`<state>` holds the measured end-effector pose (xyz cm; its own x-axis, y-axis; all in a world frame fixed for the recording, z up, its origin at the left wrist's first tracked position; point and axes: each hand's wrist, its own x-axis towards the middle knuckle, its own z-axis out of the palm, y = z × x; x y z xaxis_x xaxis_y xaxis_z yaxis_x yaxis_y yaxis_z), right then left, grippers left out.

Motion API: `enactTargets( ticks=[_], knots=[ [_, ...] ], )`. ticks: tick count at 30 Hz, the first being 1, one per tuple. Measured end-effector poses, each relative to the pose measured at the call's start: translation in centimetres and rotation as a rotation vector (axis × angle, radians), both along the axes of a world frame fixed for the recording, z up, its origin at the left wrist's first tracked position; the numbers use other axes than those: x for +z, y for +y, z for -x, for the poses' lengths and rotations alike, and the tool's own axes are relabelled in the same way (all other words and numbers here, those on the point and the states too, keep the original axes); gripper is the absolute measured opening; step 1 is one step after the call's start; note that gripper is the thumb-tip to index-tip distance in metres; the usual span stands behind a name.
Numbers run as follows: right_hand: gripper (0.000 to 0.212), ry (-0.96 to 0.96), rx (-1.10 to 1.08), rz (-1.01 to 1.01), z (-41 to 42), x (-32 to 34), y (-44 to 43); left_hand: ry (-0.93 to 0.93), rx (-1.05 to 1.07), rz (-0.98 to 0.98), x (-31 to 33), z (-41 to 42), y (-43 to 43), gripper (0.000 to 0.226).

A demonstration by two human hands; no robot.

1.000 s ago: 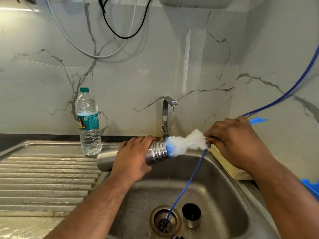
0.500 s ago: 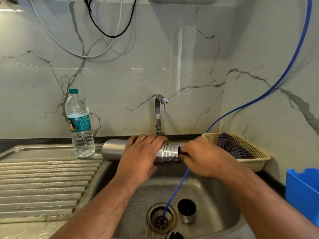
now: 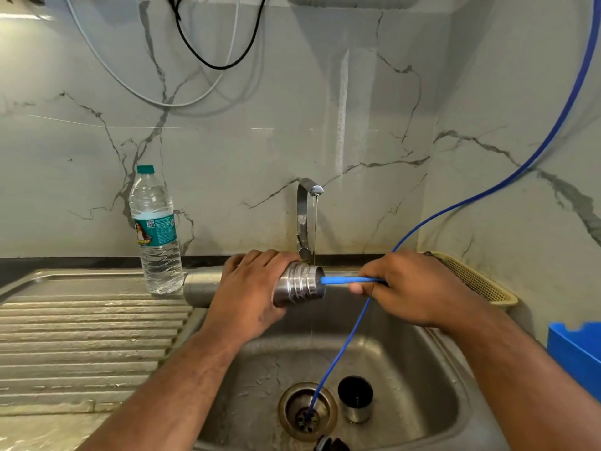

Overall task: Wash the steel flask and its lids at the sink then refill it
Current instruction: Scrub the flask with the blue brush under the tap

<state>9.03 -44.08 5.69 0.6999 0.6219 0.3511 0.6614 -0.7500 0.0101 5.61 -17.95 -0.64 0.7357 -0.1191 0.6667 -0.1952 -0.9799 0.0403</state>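
My left hand (image 3: 250, 292) grips the steel flask (image 3: 300, 284), which lies sideways over the sink with its threaded mouth to the right. My right hand (image 3: 413, 288) holds the blue handle of a bottle brush (image 3: 344, 280); the brush head is hidden inside the flask. A thin stream of water falls from the tap (image 3: 307, 203) just behind the flask's mouth. One steel lid cup (image 3: 355, 398) stands upright in the sink basin (image 3: 422, 385) near the drain (image 3: 307, 410). A dark lid (image 3: 330, 444) shows at the bottom edge.
A plastic water bottle (image 3: 156, 229) stands on the ribbed draining board (image 3: 81, 336) at the left. A thin blue hose (image 3: 455, 209) runs from the upper right down into the drain. A yellow basket (image 3: 478, 281) sits behind my right hand, a blue tub (image 3: 575, 356) at the right edge.
The white soapy brush head went from outside the flask's mouth to inside it. My right hand then drew back to the right, baring a length of blue handle.
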Motion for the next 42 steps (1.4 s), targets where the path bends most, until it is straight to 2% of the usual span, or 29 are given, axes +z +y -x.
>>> enactTargets(
  ticks=[2, 4, 5, 6, 7, 8, 10, 12, 13, 15, 18, 21, 22, 25, 29, 34, 37, 39, 42],
  knots=[
    [0.037, 0.347, 0.048, -0.158, -1.0, -0.6, -0.9, -0.042, 0.008, -0.055, 0.4, 0.1, -0.1, 0.086],
    [0.047, 0.848, 0.072, -0.33, -1.3, -1.2, -1.3, -0.077, 0.019, -0.095, 0.7, 0.2, 0.1, 0.084],
    [0.05, 1.002, 0.087, -0.37, -1.2, -1.5, -1.3, -0.084, 0.027, -0.111, 0.8, 0.3, 0.3, 0.083],
    [0.05, 1.038, 0.093, -0.38, -1.2, -1.8, -1.2, -0.085, 0.037, -0.118, 0.9, 0.3, 0.5, 0.082],
    [0.048, 0.953, 0.088, -0.359, -1.1, -1.9, -0.7, -0.078, 0.047, -0.113, 0.8, 0.3, 0.6, 0.083],
    [0.042, 0.74, 0.062, -0.278, -1.1, -2.0, 0.0, -0.066, 0.056, -0.101, 0.7, 0.4, 0.6, 0.084],
    [0.026, 0.18, -0.033, -0.039, -0.7, -1.8, 1.3, -0.03, 0.075, -0.06, 0.7, 0.5, 0.4, 0.086],
    [0.02, -0.286, -0.008, 0.013, 0.0, -1.3, 2.4, 0.01, 0.083, 0.001, 0.7, 0.6, 0.5, 0.085],
    [0.019, -0.417, 0.041, 0.005, 0.4, -1.1, 2.7, 0.034, 0.079, 0.03, 0.8, 0.6, 0.6, 0.084],
    [0.016, -0.53, 0.077, 0.017, 0.7, -1.4, 2.8, 0.079, 0.075, 0.045, 0.7, 0.7, 0.6, 0.083],
    [0.012, -0.516, 0.004, 0.019, 0.6, -1.8, 3.2, 0.099, 0.067, 0.041, 0.5, 0.8, 0.0, 0.084],
    [0.008, -0.563, 0.066, -0.06, 0.4, -1.2, 3.3, 0.083, 0.05, 0.082, 0.6, 0.6, -0.3, 0.084],
    [0.012, -0.532, 0.066, -0.042, 0.4, -0.7, 3.0, 0.077, 0.046, 0.086, 0.6, 0.5, -0.4, 0.084],
    [0.03, -0.325, -0.043, 0.041, 0.6, 2.6, 0.9, 0.055, 0.041, 0.096, 0.6, 0.3, -0.2, 0.086],
    [0.032, -0.072, -0.123, 0.121, 1.0, 6.6, -2.5, 0.038, 0.07, 0.1, 0.7, 0.4, 0.0, 0.088],
    [0.028, -0.056, -0.084, 0.169, 0.7, 2.4, 1.5, 0.03, -0.018, -0.001, -0.3, 0.6, -2.5, 0.09],
    [0.032, -0.025, -0.103, 0.093, -0.6, 0.9, 1.1, 0.117, 0.051, 0.014, -0.5, 0.3, -0.4, 0.089],
    [0.029, -0.027, -0.139, 0.01, -1.5, 1.2, -0.7, 0.111, 0.11, 0.027, 0.0, 0.1, 1.4, 0.088],
    [0.032, -0.192, -0.027, -0.074, -2.1, 0.4, -0.8, 0.05, 0.122, -0.033, 0.6, 0.1, 1.0, 0.088]
  ],
)
